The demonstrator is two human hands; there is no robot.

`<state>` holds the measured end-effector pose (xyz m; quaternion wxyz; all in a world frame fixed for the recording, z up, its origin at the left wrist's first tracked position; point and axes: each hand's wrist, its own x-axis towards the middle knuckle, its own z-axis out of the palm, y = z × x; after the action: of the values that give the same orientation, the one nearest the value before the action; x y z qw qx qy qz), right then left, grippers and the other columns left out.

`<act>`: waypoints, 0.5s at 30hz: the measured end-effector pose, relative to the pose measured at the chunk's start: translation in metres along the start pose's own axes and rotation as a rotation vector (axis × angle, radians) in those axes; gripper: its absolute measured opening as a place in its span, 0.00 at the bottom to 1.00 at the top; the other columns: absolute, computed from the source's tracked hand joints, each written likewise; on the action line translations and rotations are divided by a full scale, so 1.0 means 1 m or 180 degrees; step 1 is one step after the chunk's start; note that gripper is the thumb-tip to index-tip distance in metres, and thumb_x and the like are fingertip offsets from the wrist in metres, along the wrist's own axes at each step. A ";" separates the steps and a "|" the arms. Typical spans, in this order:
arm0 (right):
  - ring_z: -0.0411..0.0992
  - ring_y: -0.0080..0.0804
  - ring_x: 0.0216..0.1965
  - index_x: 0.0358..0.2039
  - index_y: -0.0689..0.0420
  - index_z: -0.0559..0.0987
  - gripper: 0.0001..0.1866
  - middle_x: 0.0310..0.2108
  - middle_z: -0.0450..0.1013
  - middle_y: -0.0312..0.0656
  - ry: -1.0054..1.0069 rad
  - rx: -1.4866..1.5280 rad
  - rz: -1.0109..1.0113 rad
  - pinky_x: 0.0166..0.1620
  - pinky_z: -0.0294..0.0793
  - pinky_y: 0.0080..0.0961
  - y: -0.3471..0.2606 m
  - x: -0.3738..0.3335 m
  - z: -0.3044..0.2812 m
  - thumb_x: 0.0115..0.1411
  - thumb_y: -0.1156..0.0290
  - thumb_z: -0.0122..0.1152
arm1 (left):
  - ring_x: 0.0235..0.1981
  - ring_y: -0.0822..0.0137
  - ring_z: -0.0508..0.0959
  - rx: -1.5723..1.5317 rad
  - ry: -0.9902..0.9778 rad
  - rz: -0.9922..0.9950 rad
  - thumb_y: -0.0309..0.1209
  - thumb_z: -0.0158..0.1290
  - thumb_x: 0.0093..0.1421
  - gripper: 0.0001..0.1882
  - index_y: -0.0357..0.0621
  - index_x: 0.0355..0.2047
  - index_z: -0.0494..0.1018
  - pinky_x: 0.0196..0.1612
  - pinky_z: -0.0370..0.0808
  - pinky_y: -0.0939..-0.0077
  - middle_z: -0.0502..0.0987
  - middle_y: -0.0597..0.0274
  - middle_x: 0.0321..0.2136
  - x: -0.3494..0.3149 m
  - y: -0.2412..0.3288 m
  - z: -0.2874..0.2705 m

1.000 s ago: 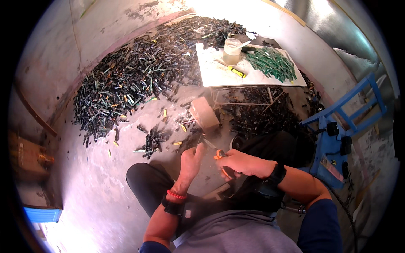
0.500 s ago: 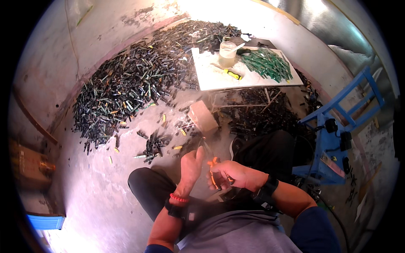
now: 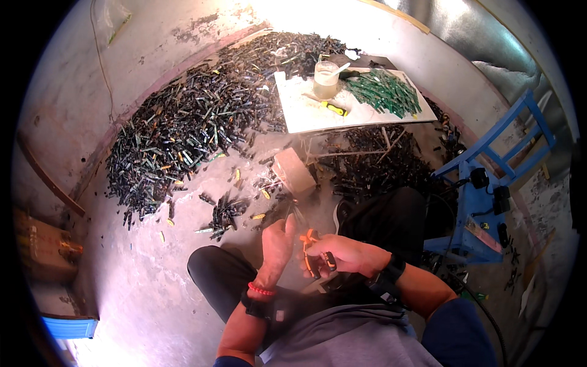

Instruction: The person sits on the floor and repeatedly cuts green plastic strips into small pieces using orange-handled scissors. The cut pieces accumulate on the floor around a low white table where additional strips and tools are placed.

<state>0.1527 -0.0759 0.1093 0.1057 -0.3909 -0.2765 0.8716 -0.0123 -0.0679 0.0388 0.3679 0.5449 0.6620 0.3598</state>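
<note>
A broad heap of small dark sticks, flecked green and yellow, fans across the pale concrete floor along the wall. Beyond it stands a low white table carrying a loose pile of green sticks, a cloudy plastic cup and a yellow-handled tool; more dark scrap lies under and around its legs. At the right a blue metal chair carries black gear and cables. A pale rectangular block sits on the floor between the table and the person's knees, with a smaller scatter of sticks beside it. A brown cardboard box rests at the far left edge, a blue tray corner below it.

Over the dark-trousered lap, the right hand is closed around orange-handled pliers. The left hand, wearing a red bead bracelet, pinches a thin dark stick upright, just beside the pliers' nose; whether they touch cannot be told.
</note>
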 end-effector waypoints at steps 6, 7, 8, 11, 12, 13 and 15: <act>0.74 0.34 0.28 0.34 0.59 0.71 0.13 0.28 0.74 0.44 0.0208 0.0050 -0.0104 0.27 0.68 0.24 0.007 0.003 -0.005 0.60 0.62 0.46 | 0.19 0.44 0.71 -0.0259 0.0088 0.0048 0.41 0.48 0.60 0.23 0.31 0.19 0.71 0.25 0.67 0.60 0.70 0.40 0.16 -0.002 0.003 0.001; 0.74 0.34 0.29 0.34 0.59 0.71 0.13 0.29 0.74 0.44 0.0274 0.0156 -0.0080 0.28 0.68 0.25 0.007 0.003 -0.002 0.60 0.62 0.45 | 0.19 0.43 0.71 -0.0209 0.0108 0.0066 0.41 0.48 0.60 0.23 0.31 0.19 0.70 0.24 0.67 0.60 0.70 0.40 0.16 -0.001 0.002 0.002; 0.74 0.34 0.30 0.34 0.59 0.71 0.13 0.29 0.74 0.44 0.0341 0.0265 -0.0059 0.29 0.69 0.26 0.009 0.003 0.000 0.60 0.61 0.45 | 0.19 0.43 0.71 -0.0158 0.0125 0.0086 0.41 0.48 0.60 0.23 0.31 0.18 0.70 0.24 0.67 0.59 0.69 0.40 0.16 0.000 -0.001 0.004; 0.73 0.35 0.31 0.33 0.58 0.71 0.13 0.32 0.74 0.43 0.0051 0.1068 -0.0063 0.32 0.69 0.29 0.020 0.016 -0.002 0.60 0.61 0.45 | 0.19 0.43 0.69 -0.0165 0.0090 0.0025 0.41 0.48 0.60 0.23 0.31 0.18 0.70 0.24 0.66 0.60 0.69 0.40 0.16 -0.001 0.001 0.003; 0.72 0.33 0.30 0.33 0.57 0.70 0.12 0.31 0.73 0.42 -0.0083 0.1103 -0.0116 0.32 0.69 0.28 0.023 0.017 -0.003 0.60 0.61 0.45 | 0.18 0.43 0.69 -0.0197 0.0062 -0.0014 0.41 0.48 0.60 0.23 0.30 0.18 0.69 0.24 0.66 0.60 0.69 0.40 0.16 -0.001 0.002 0.003; 0.71 0.32 0.30 0.32 0.57 0.70 0.12 0.30 0.72 0.40 -0.0217 0.1138 -0.0169 0.32 0.68 0.27 0.026 0.017 -0.004 0.60 0.61 0.46 | 0.18 0.44 0.68 -0.0196 0.0066 0.0006 0.41 0.48 0.60 0.23 0.30 0.18 0.69 0.24 0.66 0.60 0.69 0.40 0.16 -0.001 0.002 0.004; 0.67 0.29 0.27 0.31 0.55 0.69 0.11 0.28 0.70 0.38 -0.0370 0.1278 -0.0159 0.31 0.66 0.26 0.028 0.019 -0.008 0.60 0.61 0.47 | 0.17 0.45 0.67 -0.0185 0.0090 0.0037 0.41 0.48 0.60 0.23 0.30 0.18 0.69 0.24 0.66 0.60 0.69 0.40 0.16 -0.001 -0.001 0.004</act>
<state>0.1466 -0.0883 0.0778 0.1870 -0.3040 -0.1125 0.9274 -0.0092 -0.0683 0.0357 0.3720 0.5327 0.6532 0.3888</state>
